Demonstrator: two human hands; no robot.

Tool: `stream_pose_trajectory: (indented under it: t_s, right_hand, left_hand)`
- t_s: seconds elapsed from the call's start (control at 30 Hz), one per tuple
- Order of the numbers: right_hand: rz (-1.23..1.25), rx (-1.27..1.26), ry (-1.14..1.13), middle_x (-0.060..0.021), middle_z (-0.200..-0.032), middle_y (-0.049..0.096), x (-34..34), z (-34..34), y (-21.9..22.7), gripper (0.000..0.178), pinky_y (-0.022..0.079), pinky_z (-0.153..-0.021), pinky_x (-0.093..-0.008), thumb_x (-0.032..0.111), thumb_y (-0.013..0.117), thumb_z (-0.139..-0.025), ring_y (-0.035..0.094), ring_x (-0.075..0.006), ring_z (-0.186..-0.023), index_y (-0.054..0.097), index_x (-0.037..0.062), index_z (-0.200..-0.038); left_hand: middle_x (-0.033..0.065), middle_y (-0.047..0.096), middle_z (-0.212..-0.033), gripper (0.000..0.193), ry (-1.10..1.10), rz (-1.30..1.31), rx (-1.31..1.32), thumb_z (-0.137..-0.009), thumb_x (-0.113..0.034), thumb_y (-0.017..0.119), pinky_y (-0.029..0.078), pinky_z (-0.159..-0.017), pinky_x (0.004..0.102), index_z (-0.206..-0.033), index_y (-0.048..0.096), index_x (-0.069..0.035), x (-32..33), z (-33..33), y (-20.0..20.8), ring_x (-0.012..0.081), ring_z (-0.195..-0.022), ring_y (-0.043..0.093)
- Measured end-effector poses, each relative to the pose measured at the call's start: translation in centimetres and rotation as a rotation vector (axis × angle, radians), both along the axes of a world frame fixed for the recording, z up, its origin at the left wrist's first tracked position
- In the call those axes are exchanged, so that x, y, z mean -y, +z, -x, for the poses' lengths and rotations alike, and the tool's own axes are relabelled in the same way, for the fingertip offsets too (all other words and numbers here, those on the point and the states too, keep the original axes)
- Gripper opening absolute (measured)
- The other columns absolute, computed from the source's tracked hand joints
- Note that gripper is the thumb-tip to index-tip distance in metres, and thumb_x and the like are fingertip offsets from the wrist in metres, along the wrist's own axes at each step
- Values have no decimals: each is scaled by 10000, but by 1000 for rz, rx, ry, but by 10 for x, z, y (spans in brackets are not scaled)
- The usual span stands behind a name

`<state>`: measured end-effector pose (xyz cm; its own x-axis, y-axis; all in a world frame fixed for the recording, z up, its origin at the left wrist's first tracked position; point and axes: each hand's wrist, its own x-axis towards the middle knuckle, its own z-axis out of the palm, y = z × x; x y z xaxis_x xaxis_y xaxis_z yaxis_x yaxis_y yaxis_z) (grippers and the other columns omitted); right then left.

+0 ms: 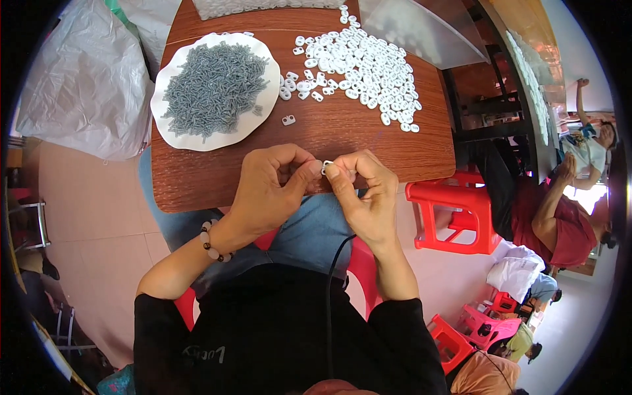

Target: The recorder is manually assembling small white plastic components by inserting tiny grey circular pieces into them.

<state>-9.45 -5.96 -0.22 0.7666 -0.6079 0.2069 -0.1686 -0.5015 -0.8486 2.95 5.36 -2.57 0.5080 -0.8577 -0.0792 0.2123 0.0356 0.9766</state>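
Between my two hands, above the table's near edge, is a small white oval plastic piece with holes (326,167). The thumb and fingers of my right hand (368,194) pinch it. My left hand (273,181) is closed in a pinch right beside it, fingertips meeting its left side; whatever lies between them is too small to make out. Beyond my left hand, a white scalloped plate (160,108) carries a heap of small grey spring-like pieces (214,89). A big spread of matching white two-hole pieces (368,69) covers the table's far right, and a single one (288,120) lies nearer.
The brown wooden table (309,141) ends just below my hands. A translucent bin (421,33) stands at the far right, and a white plastic sack (89,79) at the left. To the right are a red stool (454,217) and other seated people (553,217).
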Motion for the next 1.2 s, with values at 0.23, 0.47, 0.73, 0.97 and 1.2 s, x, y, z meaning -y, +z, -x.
stream_pose_trajectory:
  t_s: [0.23,0.47,0.73,0.97,1.2]
  right_hand:
    - [-10,-9,36,-26,-707,561,3,1,-1,69,384,-637,-247,29,662,-840,476,-101,-673,636,-12,-790]
    - [-24,-13,37,-24,-707,558,3,0,-2,62,382,-635,-248,24,661,-839,474,-102,-671,638,-10,-792]
    - [-133,4,-30,-37,-654,563,5,-1,-11,71,401,-608,-277,51,671,-834,483,-125,-637,634,9,-790]
    - [-184,24,-56,-20,-659,555,5,-3,-12,103,399,-615,-254,66,674,-853,458,-93,-643,631,0,-786]
    - [-208,-3,-25,66,-716,526,5,-3,-23,117,355,-624,-186,68,630,-920,427,-21,-680,628,10,-818]
  left_hand:
    - [38,666,-741,131,4,-13,46,-922,-94,639,493,-609,210,-881,653,29,0,0,-2,51,-670,588]
    - [44,667,-730,106,13,-35,60,-906,-56,645,486,-592,205,-859,646,39,1,0,-2,51,-657,596]
    - [42,664,-724,163,-4,-39,74,-924,-97,634,481,-576,206,-851,652,48,3,-5,-2,48,-650,597]
    - [40,671,-776,245,2,-12,-22,-956,-190,602,498,-614,215,-883,668,35,5,-12,-10,63,-672,605]
    - [65,679,-835,184,-36,-24,-299,-946,-107,577,534,-695,225,-984,640,62,9,-10,-12,97,-770,645]
